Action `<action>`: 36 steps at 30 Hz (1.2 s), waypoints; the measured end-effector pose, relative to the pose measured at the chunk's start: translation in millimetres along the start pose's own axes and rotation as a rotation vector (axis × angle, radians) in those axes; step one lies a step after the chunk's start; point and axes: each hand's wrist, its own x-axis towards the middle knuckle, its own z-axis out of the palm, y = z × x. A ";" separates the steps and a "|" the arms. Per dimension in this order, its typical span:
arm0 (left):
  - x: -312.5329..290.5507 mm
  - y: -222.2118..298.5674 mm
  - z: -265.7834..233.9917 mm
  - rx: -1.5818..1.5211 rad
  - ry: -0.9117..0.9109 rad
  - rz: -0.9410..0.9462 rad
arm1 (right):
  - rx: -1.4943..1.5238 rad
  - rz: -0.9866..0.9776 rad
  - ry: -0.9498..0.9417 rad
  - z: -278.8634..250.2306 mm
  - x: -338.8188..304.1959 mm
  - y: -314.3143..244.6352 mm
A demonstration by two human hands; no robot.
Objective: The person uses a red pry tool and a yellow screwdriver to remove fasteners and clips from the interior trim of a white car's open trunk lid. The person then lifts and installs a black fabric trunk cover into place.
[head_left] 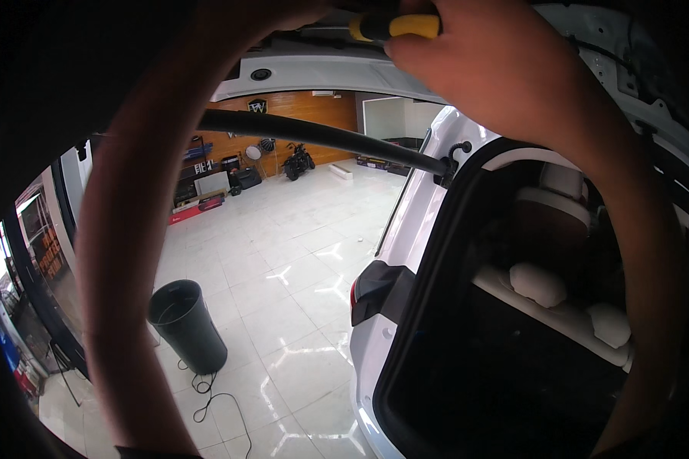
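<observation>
Both my arms reach up to the underside of the raised tailgate of a white car. At the top edge my right hand is closed around a tool with a yellow and black handle. The handle lies roughly level and points left; its working end does not show, so I cannot tell the tool's exact kind. My left hand is up against the tailgate, left of the tool. Its fingers are in shadow and partly cut off by the frame.
A black gas strut slants from the tailgate to the car body. The open boot lies below right, with pale seats beyond. A dark bin and a cable are on the tiled floor. A motorcycle stands farther back.
</observation>
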 end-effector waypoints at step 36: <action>11.5 -4.9 6.9 -0.035 -0.207 -0.038 | 1.366 1.013 -0.168 -35.8 27.4 -11.2</action>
